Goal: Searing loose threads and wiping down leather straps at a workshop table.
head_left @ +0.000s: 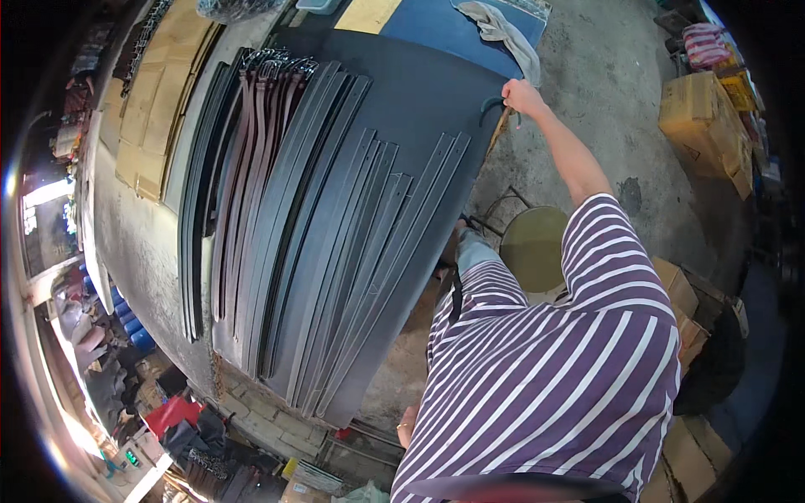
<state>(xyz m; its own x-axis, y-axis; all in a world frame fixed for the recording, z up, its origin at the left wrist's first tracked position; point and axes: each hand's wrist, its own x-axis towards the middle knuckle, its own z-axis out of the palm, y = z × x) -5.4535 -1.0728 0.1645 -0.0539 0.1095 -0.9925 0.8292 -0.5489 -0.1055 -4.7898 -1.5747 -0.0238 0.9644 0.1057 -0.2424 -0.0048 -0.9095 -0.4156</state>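
At the right edge of the table my right hand [521, 96] is closed around a slim dark-green curved thing [489, 106]. It looks like a hand tool with bent handles, but its kind is not clear. My left hand [407, 426] shows only in part, low beside my striped shirt, its fingers mostly hidden. Long black belt straps [335, 268] lie side by side along the dark tabletop [419, 92]. Several thinner strips [411, 226] lie nearer me. Brown straps with metal buckles [272, 67] at their far ends lie among the black ones, further left.
A grey cloth [499, 33] hangs over the table's far corner. Flattened cardboard [159, 109] lies to the left. Beside my legs stands a round stool [537, 250]. Cardboard boxes [704, 121] stand on the floor to the right, and cluttered materials [201, 436] fill the lower left.
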